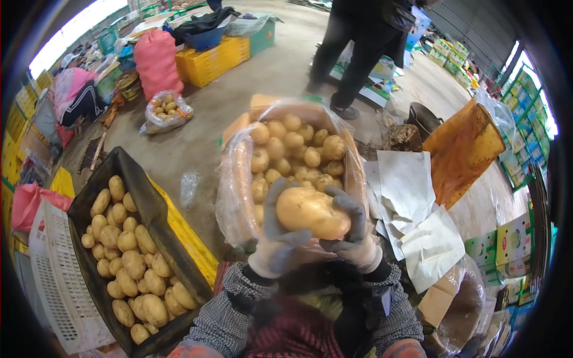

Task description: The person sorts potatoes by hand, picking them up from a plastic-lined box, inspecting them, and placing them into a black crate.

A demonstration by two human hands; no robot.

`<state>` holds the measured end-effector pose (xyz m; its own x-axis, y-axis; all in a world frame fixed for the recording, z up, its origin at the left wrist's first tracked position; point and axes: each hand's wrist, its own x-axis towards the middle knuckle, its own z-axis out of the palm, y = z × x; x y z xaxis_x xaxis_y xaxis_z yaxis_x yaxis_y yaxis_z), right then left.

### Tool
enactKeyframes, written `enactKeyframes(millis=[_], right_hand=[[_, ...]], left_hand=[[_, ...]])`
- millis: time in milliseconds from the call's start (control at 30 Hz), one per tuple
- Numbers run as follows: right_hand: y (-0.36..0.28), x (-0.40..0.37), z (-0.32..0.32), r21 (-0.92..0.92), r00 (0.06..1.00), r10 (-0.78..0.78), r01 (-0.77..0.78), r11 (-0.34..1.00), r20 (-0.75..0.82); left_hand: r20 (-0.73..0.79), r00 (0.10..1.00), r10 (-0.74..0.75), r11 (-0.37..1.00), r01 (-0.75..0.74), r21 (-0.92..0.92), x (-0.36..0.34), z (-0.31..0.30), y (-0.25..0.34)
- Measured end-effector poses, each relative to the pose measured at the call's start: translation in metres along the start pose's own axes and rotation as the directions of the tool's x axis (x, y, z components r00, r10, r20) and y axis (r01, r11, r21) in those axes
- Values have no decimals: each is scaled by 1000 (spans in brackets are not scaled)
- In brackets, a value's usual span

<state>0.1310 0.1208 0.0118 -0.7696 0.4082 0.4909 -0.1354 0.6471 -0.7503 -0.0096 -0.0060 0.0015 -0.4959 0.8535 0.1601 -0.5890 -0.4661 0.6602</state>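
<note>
Between my two gloved hands is one large potato (313,213), held over the near part of a plastic-lined box (236,197). My left hand (276,230) wraps its left side, and my right hand (352,230) grips its right side. Both gloves are grey over the fingers and whitish toward the wrist. Below and beyond them, many potatoes (292,140) fill the box inside its clear liner. At my left stands a dark-lined yellow crate (197,244) with many more potatoes (128,256) in it.
White paper sheets (406,185) and a stained orange-brown sheet (462,155) lie right of the box. A white plastic crate (59,286) sits far left. Ahead are a bag of potatoes (167,112), a pink sack (158,62) and a standing person (352,48).
</note>
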Motion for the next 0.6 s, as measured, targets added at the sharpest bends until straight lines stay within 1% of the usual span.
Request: enactKeyframes(millis=[100, 133, 167, 200, 233, 267, 300, 333, 367, 433, 467, 500, 533, 567, 600], right_hand=[[2, -3, 8, 97, 1000, -27, 27, 995, 2], [-12, 0, 6, 14, 999, -33, 33, 999, 8], [-12, -4, 13, -25, 999, -15, 15, 1000, -37], [-8, -4, 21, -65, 995, -80, 77, 995, -51], [-13, -5, 27, -151, 994, -107, 100, 983, -35], [-24, -4, 31, -181, 991, -130, 131, 975, 17], [-15, -6, 37, -13, 993, -92, 93, 996, 70], [-6, -8, 42, 156, 991, -53, 33, 987, 124], [4, -8, 48, 309, 984, -15, -41, 950, 176], [10, -4, 49, 282, 977, 65, -121, 952, 201], [14, 1, 50, 387, 975, 145, -200, 900, 167], [13, 4, 49, 459, 976, 172, -215, 862, 136], [21, 6, 44, 465, 962, 246, -272, 843, 118], [32, 7, 36, 471, 943, 319, -326, 820, 97], [40, 4, 33, 470, 917, 388, -383, 795, 91]], left_hand=[[34, 996, 77, 996, -79, 43, -6, 5, 3], [38, 999, -25, 993, 29, -114, -8, 3, 3], [40, 991, -128, 954, 134, -269, -12, 3, 2], [26, 992, -124, 949, 126, -288, -15, -4, -3], [11, 993, -120, 945, 118, -306, -19, -10, -9], [-3, 993, -116, 940, 109, -324, -23, -15, -15], [-112, 988, -105, 941, 62, -334, -31, -22, -19], [-156, 982, -104, 935, 43, -353, -42, -29, -12], [-199, 975, -104, 929, 23, -370, -52, -35, -5], [-217, 973, -76, 877, -38, -479, -85, -47, 34], [-91, 995, 37, 761, -87, -643, -99, -59, 49], [30, 985, 168, 613, -81, -786, -111, -81, 63], [-175, 963, 205, 724, -269, -635, -131, -81, 102], [-380, 895, 234, 837, -385, -388, -151, -81, 142], [-560, 789, 252, 913, -386, -133, -171, -80, 181]])
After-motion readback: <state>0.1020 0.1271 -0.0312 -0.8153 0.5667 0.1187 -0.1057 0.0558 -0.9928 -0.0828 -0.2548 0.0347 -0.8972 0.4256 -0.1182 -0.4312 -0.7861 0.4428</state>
